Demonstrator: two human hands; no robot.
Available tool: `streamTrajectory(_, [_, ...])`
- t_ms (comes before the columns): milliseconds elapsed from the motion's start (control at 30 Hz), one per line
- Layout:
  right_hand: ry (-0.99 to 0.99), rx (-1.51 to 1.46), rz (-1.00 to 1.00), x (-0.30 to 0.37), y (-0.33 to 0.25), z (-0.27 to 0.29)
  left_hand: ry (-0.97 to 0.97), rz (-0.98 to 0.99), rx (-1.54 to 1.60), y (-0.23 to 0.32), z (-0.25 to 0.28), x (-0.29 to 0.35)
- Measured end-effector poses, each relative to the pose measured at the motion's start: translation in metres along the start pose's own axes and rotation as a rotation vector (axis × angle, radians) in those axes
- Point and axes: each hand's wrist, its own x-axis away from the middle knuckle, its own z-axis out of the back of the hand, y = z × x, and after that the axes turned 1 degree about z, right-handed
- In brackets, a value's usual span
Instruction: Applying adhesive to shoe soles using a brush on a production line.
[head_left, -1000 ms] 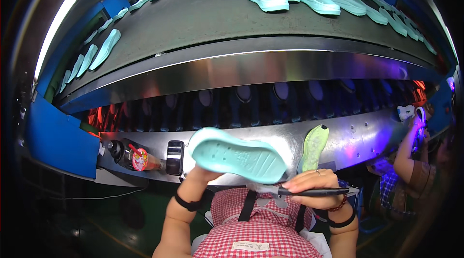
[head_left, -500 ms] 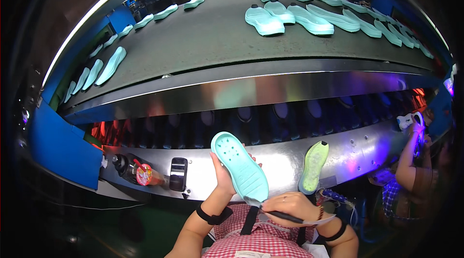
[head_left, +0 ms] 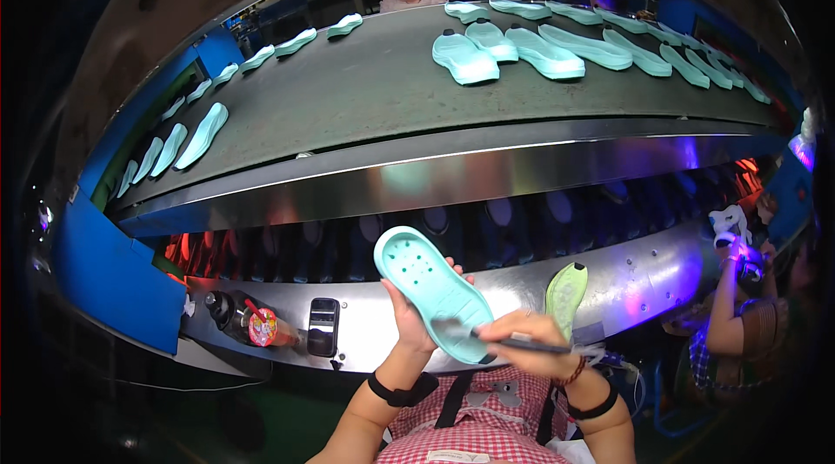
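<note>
A turquoise shoe sole (head_left: 426,277), its inner side up with small holes at one end, is gripped along its edges by my left hand (head_left: 409,316). My right hand (head_left: 532,344) is closed around a dark-handled brush (head_left: 544,346). The brush's blurred head lies over the lower inside of the sole. To the right, a yellow-green sole (head_left: 567,294) with a dark tip rests on the metal bench; my right hand hides its lower end.
Across the far side runs a dark conveyor belt (head_left: 339,81) carrying several turquoise soles (head_left: 544,53). A black phone (head_left: 323,327), a drink cup (head_left: 268,327) and a black bottle (head_left: 224,309) stand on the bench's left. At right, another person's hands hold a white shoe (head_left: 729,225).
My right hand and the brush have moved up from the sole's lower end onto its inner surface. The sole in my left hand has shifted slightly.
</note>
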Motion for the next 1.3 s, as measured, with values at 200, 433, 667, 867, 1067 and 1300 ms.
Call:
streamTrajectory(200, [0.001, -0.181, -0.116, 0.01, -0.009, 0.008, -0.073, -0.07, -0.013, 0.008, -0.001, 0.0])
streamTrajectory(433, [-0.214, -0.361, -0.189, 0.023, 0.0, 0.003, -0.05, -0.103, -0.117, 0.007, 0.004, 0.008])
streamTrajectory(667, [-0.267, -0.287, -0.103, 0.033, -0.003, -0.01, -0.131, -0.071, -0.045, 0.008, 0.004, 0.01])
streamTrajectory(867, [-0.106, -0.258, -0.288, 0.033, 0.007, -0.01, -0.183, -0.081, -0.141, 0.013, -0.003, 0.009])
streamTrajectory(1067, [-0.003, -0.361, -0.337, 0.032, 0.004, -0.005, -0.195, -0.105, -0.168, 0.02, -0.005, 0.008])
streamTrajectory(1300, [-0.085, -0.574, -0.256, 0.036, 0.011, -0.007, -0.273, -0.067, -0.081, 0.019, -0.016, 0.012])
